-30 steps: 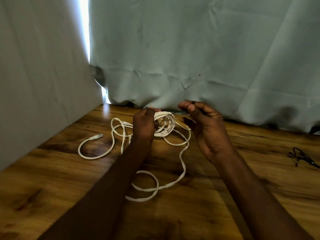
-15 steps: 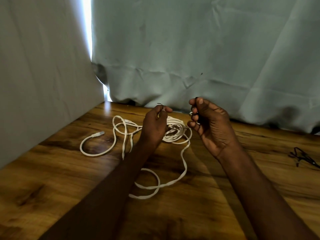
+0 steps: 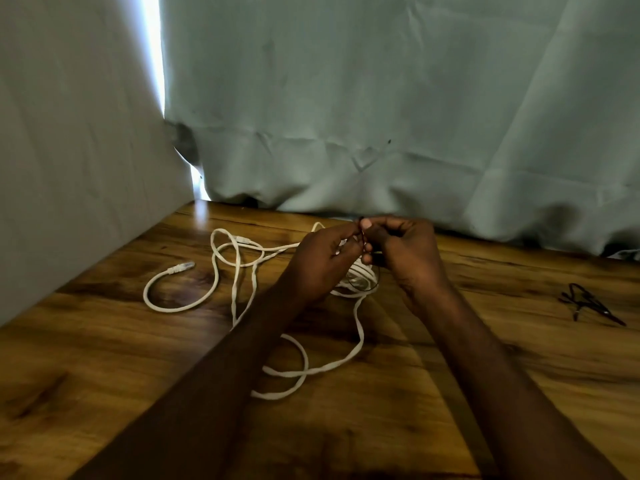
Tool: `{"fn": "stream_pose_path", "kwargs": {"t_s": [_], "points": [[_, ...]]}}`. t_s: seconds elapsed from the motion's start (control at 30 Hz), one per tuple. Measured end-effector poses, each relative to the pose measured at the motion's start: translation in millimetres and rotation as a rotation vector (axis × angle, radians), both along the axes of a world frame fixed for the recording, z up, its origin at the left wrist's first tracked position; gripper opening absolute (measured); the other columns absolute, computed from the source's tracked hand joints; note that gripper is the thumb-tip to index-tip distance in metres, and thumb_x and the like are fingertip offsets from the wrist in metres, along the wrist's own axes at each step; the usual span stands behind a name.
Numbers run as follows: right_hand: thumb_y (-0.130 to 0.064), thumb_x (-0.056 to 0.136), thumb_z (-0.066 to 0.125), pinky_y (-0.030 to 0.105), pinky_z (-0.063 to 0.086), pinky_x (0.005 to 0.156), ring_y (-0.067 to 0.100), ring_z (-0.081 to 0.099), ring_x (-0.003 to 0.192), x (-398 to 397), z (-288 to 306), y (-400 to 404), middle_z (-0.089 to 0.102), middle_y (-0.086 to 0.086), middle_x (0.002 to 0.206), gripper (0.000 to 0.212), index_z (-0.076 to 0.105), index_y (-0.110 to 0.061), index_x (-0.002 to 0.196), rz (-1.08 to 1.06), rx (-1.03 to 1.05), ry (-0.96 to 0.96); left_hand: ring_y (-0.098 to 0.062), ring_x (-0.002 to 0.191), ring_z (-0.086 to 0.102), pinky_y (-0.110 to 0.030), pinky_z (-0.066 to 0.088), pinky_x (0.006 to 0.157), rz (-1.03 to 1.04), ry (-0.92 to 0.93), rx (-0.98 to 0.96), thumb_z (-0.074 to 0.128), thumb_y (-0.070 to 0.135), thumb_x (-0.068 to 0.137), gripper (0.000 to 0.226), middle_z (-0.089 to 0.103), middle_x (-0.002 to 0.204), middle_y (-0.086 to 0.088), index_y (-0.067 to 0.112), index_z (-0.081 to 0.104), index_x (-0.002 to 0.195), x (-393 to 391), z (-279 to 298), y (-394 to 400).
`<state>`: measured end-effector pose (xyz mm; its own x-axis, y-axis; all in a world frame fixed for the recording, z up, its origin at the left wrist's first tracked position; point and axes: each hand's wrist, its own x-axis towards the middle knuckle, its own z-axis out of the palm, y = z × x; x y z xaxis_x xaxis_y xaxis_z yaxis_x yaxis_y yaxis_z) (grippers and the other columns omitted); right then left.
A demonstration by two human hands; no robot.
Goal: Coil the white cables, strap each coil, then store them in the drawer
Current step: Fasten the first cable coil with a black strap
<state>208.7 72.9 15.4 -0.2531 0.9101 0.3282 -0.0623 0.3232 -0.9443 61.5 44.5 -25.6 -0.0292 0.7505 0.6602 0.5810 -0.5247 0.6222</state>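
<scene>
Table (image 3: 104,375): glossy brown wood with dark grain streaks and knots; it fills the lower half of the view and catches a pale glare at its far left corner.
Backdrop: pale grey-green cloth (image 3: 381,98), creased and sagging, hangs along the table's far edge; a plain grey panel (image 3: 69,133) closes off the table's left side, with a bright slit of daylight between the two.
Cable (image 3: 239,289): white, flat and ribbon-like, sprawled on the table in loose loops; a small coil (image 3: 360,277) lies under the hands, and one long loop trails from the coil toward the near edge.
Plug (image 3: 181,267): pale connector at the cable's free end, on the table well left of the coil.
Left hand (image 3: 323,261): above the coil, fingertips pinched on a thin dark strap (image 3: 362,233).
Right hand (image 3: 403,251): fingertips meeting the left hand's, closed on the same strap just above the coil.
Strap: a slim dark line runs down from the fingers and around the coil's rim; too fine to tell whether it is fastened.
Spare ties (image 3: 585,303): a small tangle of thin black strands, on the table well right of the coil.
</scene>
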Motion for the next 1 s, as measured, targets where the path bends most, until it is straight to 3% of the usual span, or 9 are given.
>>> {"fn": "stream_pose_path", "kwargs": {"t_s": [0.13,0.23,0.37,0.6,0.77,0.9,1.0], "points": [[-0.007,0.094,0.072,0.027,0.055,0.055,0.016,0.060,0.052,5,2,0,0.066,0.017,0.072,0.007,0.078,-0.003,0.095,0.061,-0.053,-0.008,0.003,0.078,0.063,-0.018,0.042,0.069,-0.040,-0.006,-0.019,0.055,0.015,0.101,0.020,0.068,0.083,0.015,0.030,0.067,0.098,-1,1,-1],[-0.004,0.092,0.074,0.026,0.057,0.056,0.015,0.061,0.054,6,5,0,0.067,0.011,0.067,0.008,0.077,0.001,0.097,0.046,-0.110,0.047,0.000,0.081,0.066,-0.028,0.048,0.072,0.001,-0.021,-0.033,0.053,0.025,0.100,0.017,0.071,0.084,0.014,0.030,0.068,0.092,0,0,1],[-0.003,0.088,0.077,0.025,0.058,0.054,0.014,0.061,0.055,4,3,0,0.069,0.010,0.068,0.014,0.075,0.006,0.099,0.004,-0.230,0.160,-0.006,0.090,0.067,-0.040,0.053,0.080,0.173,0.035,0.014,0.054,0.044,0.099,0.024,0.073,0.096,0.010,0.026,0.070,0.105,1,-4,3],[-0.012,0.088,0.077,0.024,0.058,0.058,0.008,0.064,0.059,4,5,-2,0.069,-0.001,0.067,0.007,0.075,-0.010,0.094,0.065,-0.345,0.161,-0.009,0.070,0.064,-0.044,0.052,0.067,0.239,0.016,0.030,0.057,0.049,0.094,0.022,0.071,0.081,0.007,0.029,0.065,0.095,7,-3,2],[-0.020,0.086,0.080,0.023,0.056,0.060,0.007,0.069,0.074,4,6,-1,0.078,-0.001,0.091,0.011,0.078,-0.017,0.096,0.124,-0.384,0.155,-0.009,0.090,0.070,-0.044,0.055,0.080,0.175,-0.057,0.013,0.058,0.050,0.093,0.024,0.074,0.097,0.011,0.032,0.069,0.106,9,0,0],[-0.014,0.086,0.078,0.025,0.056,0.059,0.007,0.064,0.062,3,7,0,0.069,-0.002,0.072,0.005,0.076,-0.014,0.091,0.090,-0.404,0.234,-0.011,0.082,0.070,-0.046,0.056,0.073,0.149,-0.135,0.001,0.057,0.046,0.097,0.020,0.073,0.088,0.010,0.031,0.070,0.097,11,0,1],[-0.012,0.087,0.077,0.025,0.055,0.058,0.007,0.064,0.058,4,5,1,0.069,0.000,0.071,0.007,0.076,-0.011,0.094,0.099,-0.404,0.244,-0.011,0.087,0.070,-0.046,0.055,0.077,0.153,-0.105,-0.001,0.054,0.045,0.099,0.022,0.073,0.091,0.009,0.030,0.070,0.098,10,-3,4]]}}
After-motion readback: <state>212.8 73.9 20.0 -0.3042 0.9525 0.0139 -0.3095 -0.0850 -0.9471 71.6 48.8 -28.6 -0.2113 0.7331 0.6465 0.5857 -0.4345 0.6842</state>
